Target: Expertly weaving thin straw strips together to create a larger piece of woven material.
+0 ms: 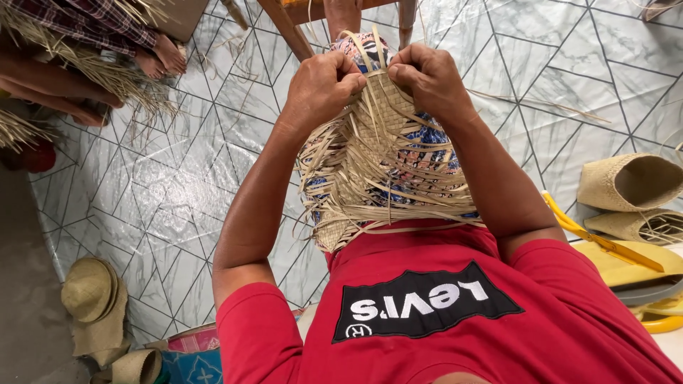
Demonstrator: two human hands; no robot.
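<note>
I see the half-woven palm-leaf piece point(380, 160) resting on the lap, above the red shirt point(434, 313), with its far edge at 12 o'clock. The left hand point(320, 87) is pressed together, pinching strips at the upper edge from 11 o'clock. The right hand point(429, 80) is also pressed together, pinching neighbouring strips at 1 o'clock. The 2 hands nearly touch.

Risks, as I judge them:
1. Uneven pull between the 2 hands can skew the weave or open gaps.
2. The loose strips point(398, 213) fanning out at 6 o'clock can slip free, since nothing locks them.
3. Dry strips can crack under a tight fold.

Finished woven hats point(629, 181) lie at 3 o'clock on the patterned floor point(178, 206).
</note>
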